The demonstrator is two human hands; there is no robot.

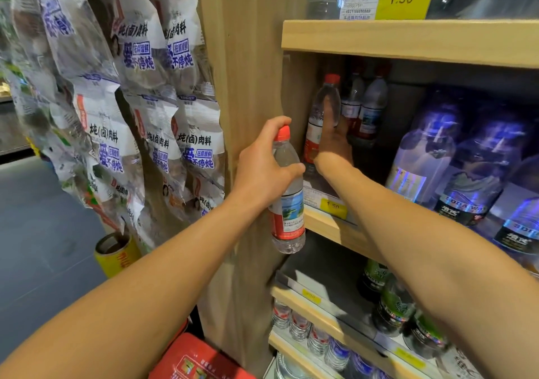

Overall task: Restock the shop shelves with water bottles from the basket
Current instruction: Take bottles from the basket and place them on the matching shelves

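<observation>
While your right hand (331,142) presses a red-capped bottle (319,122) back on the middle shelf (329,221), fingers straight, your left hand (262,160) grips the next bottle (287,201) at seven o'clock; slot it in front.

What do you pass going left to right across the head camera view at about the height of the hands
Hanging seasoning packets → left hand gripping a red-capped water bottle → right hand with fingers against a red-capped bottle on the shelf → two more red-capped bottles → large soda water bottles.
</observation>
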